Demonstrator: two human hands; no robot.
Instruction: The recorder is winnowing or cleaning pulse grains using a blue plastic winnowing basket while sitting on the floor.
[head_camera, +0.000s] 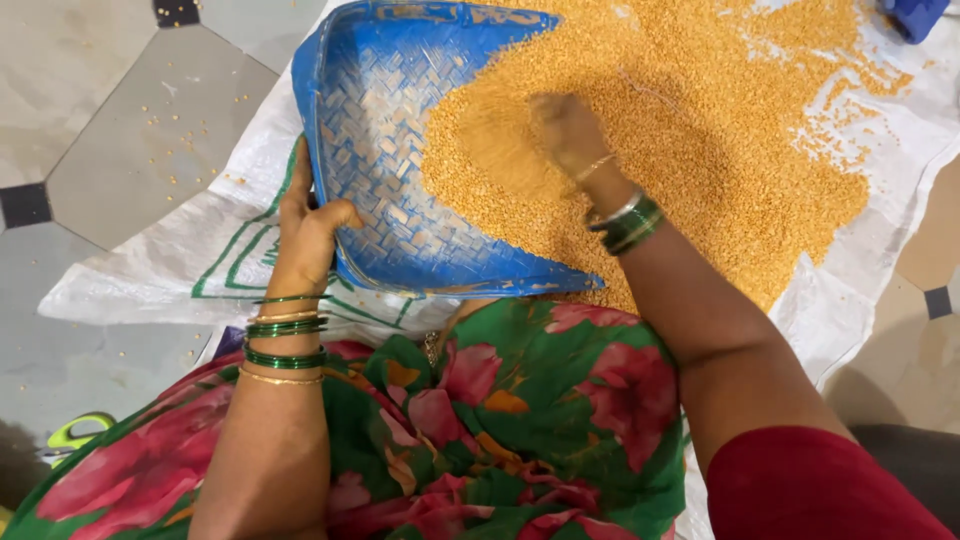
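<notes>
A blue woven winnowing tray (375, 130) lies tilted on a white sack sheet (170, 265), its mouth facing a wide heap of yellow split lentils (720, 130). My left hand (305, 225) grips the tray's near left rim, thumb inside. My right hand (565, 130), blurred with motion, rests palm down in the lentils at the tray's mouth, dusted with grain. Green and gold bangles ring both wrists.
Grey stone floor tiles (130, 140) with scattered stray lentils lie to the left. A blue object (912, 15) sits at the top right corner. My lap in green and pink floral cloth (480, 430) fills the foreground. A yellow-green item (75, 432) peeks out at lower left.
</notes>
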